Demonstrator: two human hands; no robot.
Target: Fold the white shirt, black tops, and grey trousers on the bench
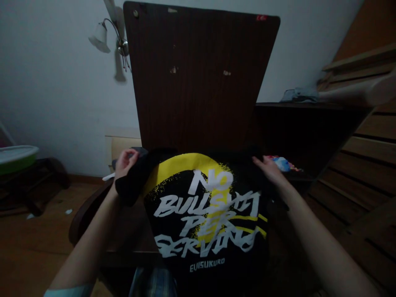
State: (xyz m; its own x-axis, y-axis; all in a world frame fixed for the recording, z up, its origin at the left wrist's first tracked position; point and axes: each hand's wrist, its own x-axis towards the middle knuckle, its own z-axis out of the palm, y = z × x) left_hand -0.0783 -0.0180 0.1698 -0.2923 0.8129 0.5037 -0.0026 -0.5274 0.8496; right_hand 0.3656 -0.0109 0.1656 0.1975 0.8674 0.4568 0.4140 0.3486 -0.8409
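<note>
A black T-shirt with white lettering and a yellow arc hangs spread out in front of me, its printed side facing up toward the camera. At its upper left, my left hand is closed with the black cloth pinched in its fingers. On the opposite side my right hand grips the shirt's upper right; its fingertips are partly lost in the dark fabric. The shirt's lower edge fades into shadow. Beneath it lies a dark wooden surface, largely covered by the cloth.
Behind the shirt a dark wooden panel stands upright against the wall. Left are a wall lamp and a green-and-white basin on a low stand. A colourful item sits beside my right hand. Wooden slats line the right side.
</note>
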